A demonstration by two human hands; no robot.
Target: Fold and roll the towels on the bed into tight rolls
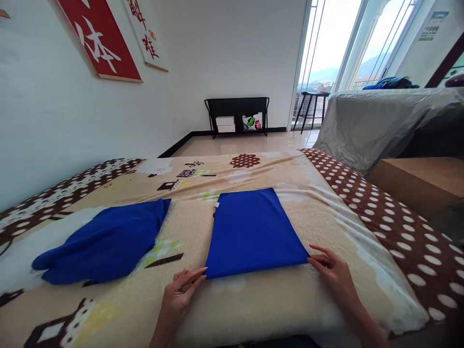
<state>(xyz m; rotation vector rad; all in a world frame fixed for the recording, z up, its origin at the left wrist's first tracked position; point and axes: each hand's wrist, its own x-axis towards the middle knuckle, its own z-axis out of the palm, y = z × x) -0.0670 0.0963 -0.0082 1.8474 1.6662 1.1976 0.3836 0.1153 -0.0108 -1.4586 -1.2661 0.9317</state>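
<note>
A blue cloth (253, 232) lies flat before me, folded into a four-sided shape, with a small white tag (216, 204) at its far left edge. My left hand (183, 287) pinches the near left corner between thumb and fingertips. At the near right corner, my right hand (331, 270) grips the fabric with thumb and index finger, its other fingers bent. The near edge runs nearly straight between both hands. Off to the left rests a second blue cloth (108, 241), loosely bunched and wrinkled, apart from the first.
Both cloths lie on a beige patterned blanket (261, 304) with brown polka-dot borders. Beyond it stands a black rack (237, 108) against the wall. On the right are a plastic-covered piece of furniture (362, 121), a cardboard box (416, 181) and a black stool (311, 108) by the window.
</note>
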